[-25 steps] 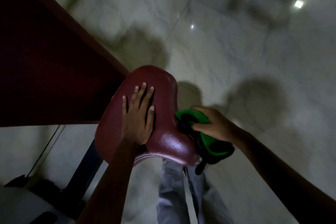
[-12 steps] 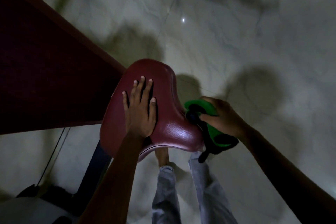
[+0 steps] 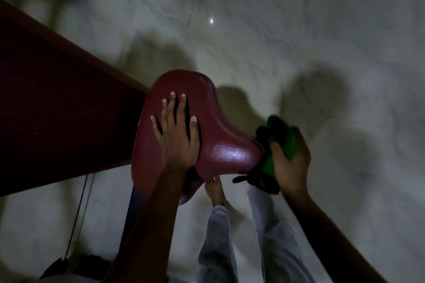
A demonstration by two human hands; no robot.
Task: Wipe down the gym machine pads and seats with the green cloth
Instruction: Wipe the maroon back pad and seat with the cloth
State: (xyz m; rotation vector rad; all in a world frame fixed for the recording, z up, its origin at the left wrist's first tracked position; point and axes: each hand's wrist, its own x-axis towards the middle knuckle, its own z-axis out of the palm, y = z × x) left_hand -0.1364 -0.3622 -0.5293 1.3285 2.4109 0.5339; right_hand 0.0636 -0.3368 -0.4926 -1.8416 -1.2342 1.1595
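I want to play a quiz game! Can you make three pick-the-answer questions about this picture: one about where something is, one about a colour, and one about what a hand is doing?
1. Where is the cloth?
A. at the seat's narrow end
B. on the floor
C. under the left hand

2. What colour is the seat?
A. blue
B. dark red
C. yellow

3. What is the left hand doing?
A. squeezing the cloth
B. lying flat on the seat
C. hanging free

Answers: 1 A, the right hand holds the cloth beside that end. 2 B, its whole top is dark red. 3 B, its fingers lie straight on the seat.
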